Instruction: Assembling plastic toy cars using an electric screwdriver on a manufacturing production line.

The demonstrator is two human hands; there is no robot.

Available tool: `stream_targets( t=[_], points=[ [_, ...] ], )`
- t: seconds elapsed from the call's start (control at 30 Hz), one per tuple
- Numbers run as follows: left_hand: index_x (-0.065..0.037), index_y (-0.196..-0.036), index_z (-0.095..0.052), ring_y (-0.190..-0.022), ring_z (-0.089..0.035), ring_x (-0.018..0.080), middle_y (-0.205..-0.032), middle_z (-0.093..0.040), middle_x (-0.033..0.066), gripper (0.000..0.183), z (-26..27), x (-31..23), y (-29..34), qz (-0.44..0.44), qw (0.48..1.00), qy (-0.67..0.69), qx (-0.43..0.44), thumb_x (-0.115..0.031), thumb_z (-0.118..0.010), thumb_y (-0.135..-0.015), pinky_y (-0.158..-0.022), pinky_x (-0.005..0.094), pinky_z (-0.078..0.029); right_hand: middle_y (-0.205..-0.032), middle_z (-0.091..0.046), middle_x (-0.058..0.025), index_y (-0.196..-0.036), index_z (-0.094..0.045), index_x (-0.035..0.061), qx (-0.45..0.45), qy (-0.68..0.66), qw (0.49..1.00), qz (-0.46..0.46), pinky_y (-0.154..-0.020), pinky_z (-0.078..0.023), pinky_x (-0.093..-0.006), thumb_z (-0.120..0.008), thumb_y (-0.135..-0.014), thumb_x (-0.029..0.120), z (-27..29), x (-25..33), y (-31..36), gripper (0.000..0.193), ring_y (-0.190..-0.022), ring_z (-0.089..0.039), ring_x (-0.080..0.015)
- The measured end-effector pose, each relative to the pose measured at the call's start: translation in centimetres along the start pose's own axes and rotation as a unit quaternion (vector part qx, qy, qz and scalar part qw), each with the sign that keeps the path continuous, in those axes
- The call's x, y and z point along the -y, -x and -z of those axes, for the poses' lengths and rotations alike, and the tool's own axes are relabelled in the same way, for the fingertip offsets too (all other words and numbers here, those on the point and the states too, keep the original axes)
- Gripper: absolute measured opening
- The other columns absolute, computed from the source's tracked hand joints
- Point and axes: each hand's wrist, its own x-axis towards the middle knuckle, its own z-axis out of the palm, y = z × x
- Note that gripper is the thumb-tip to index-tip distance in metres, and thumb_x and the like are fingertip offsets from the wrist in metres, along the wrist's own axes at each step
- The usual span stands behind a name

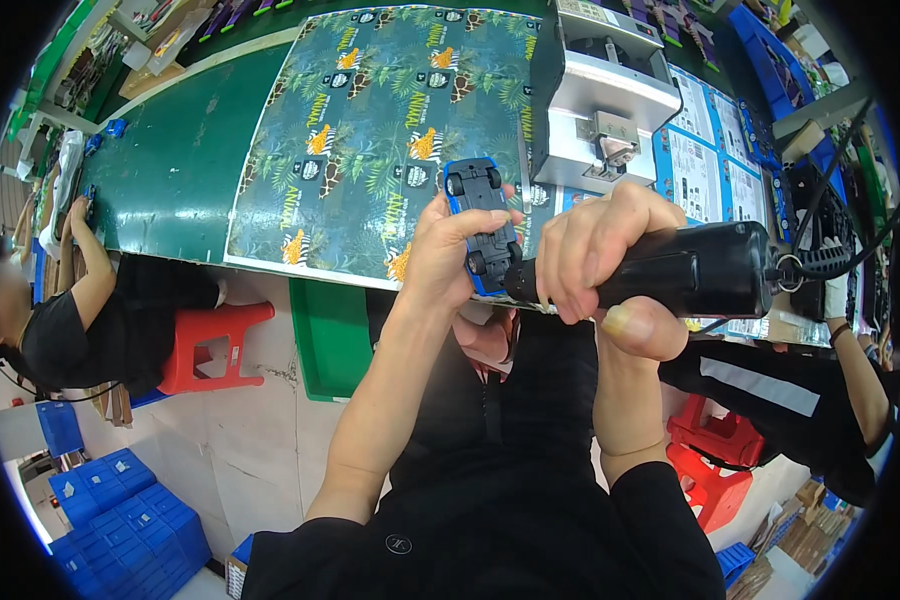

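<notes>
A: Toy car (492, 250): location and grip?
B: Over the near edge of the patterned sheet (370, 215), underside up. Left hand (436, 245) clasps it, thumb across the chassis; right hand (615, 235) wraps a black power screwdriver (705, 268).
A: Handling?
B: Judged light, stiff, smooth plastic; best held by its sides, clear of the wheels.
A: Axis?
B: Lengthwise away from the wearer, far end slightly left. Nose end: cannot tell.
</notes>
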Motion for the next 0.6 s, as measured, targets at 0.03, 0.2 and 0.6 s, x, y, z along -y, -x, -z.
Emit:
stream_targets(
  t=[0.03, 0.2, 0.6],
  points=[
    [0.001, -0.114, -0.054, -0.087, -0.068, 0.0228, -0.105, -0.065, 0.0139, 0.042, 0.1, 0.1, 0.0, 0.0, 1.0, -0.001, -0.001, 0.005, -0.066, -0.075, -0.072, 0.037, -0.059, -0.062, -0.056, -0.0055, -0.087, -0.051, 0.0036, -0.017, 0.0, 1.0, -0.002, -0.052, -0.049, -0.0301, -0.071, -0.07, 0.02, -0.1, -0.1, 0.1, 0.031, -0.047, -0.053, -0.0155],
    [0.001, -0.112, -0.055, -0.087, -0.068, 0.0231, -0.105, -0.065, 0.0137, 0.04, 0.1, 0.2, -0.3, 0.001, 1.0, 0.004, 0.005, 0.006, -0.066, -0.074, -0.071, 0.037, -0.058, -0.061, -0.054, -0.0042, -0.087, -0.051, 0.0041, -0.065, 0.011, 0.998, -0.005, -0.052, -0.049, -0.0302, -0.07, -0.071, 0.021, -0.8, 0.3, 0.4, 0.031, -0.046, -0.052, -0.0149],
    [-0.001, -0.114, -0.056, -0.079, -0.067, 0.0236, -0.097, -0.065, 0.0131, 0.052, 0.0, -0.6, -0.3, 0.05, 0.993, 0.082, 0.064, -0.05, -0.05, -0.098, -0.066, 0.0376, -0.058, -0.062, -0.053, -0.0057, -0.09, -0.053, 0.0032, -0.061, 0.025, 0.997, 0.042, -0.05, -0.047, -0.0315, -0.069, -0.079, 0.026, -0.9, 1.3, 1.4, 0.03, -0.048, -0.051, -0.0159]
  ],
)
